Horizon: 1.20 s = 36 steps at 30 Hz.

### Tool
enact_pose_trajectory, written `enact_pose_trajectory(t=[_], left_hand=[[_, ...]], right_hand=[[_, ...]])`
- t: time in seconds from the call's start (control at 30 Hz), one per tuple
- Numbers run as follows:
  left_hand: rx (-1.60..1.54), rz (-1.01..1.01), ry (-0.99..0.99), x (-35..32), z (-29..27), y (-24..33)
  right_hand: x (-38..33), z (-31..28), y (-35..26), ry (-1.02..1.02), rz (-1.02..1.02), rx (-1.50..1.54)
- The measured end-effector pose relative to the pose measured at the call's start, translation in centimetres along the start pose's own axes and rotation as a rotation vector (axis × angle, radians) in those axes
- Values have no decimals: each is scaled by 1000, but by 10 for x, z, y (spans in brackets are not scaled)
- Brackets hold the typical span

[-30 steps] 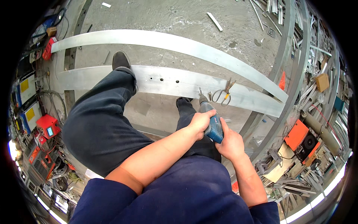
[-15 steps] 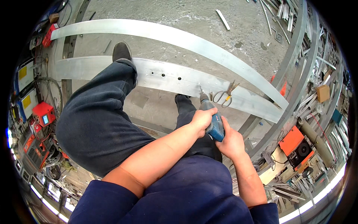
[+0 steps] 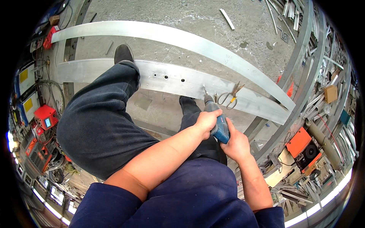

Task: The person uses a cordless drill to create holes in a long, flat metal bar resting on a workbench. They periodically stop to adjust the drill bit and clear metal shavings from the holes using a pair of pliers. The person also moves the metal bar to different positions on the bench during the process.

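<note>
Unmoved drill (image 3: 217,121), both hands around

At the far left, two pale panels carry square yellow labels (image 3: 24,75) (image 3: 29,105). Just below them a red box bears a small bluish screen (image 3: 48,122). At the right edge, among metal stock, sits a small brown cardboard box (image 3: 330,93).

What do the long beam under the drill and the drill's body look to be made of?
The long beam looks like bare aluminium or similar light metal: pale silver, dull sheen, clean round holes. The drill, held in the left hand and right hand, seems blue moulded plastic with a dark metal chuck.
</note>
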<state>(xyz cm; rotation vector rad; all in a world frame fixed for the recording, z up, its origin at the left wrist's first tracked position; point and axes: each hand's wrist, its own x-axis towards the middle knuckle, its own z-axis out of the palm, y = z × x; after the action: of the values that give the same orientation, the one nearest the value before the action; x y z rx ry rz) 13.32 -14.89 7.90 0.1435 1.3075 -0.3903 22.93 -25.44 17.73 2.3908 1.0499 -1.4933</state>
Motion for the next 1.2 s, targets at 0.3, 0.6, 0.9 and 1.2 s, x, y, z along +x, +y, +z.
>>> enact_pose_trajectory(t=[0.3,0.6,0.9,1.2], left_hand=[[1,-10,9,3,0,1],[-53,-61,-26,0,-2,11],[-232,-194,-201,-1,-25,46],[-223,-203,-163,4,-13,49]], right_hand=[[3,2,3,10,-13,4],[7,-11,-9,-27,12,-33],[33,-50,-55,-166,46,-218],[37,-61,-45,-150,40,-188]])
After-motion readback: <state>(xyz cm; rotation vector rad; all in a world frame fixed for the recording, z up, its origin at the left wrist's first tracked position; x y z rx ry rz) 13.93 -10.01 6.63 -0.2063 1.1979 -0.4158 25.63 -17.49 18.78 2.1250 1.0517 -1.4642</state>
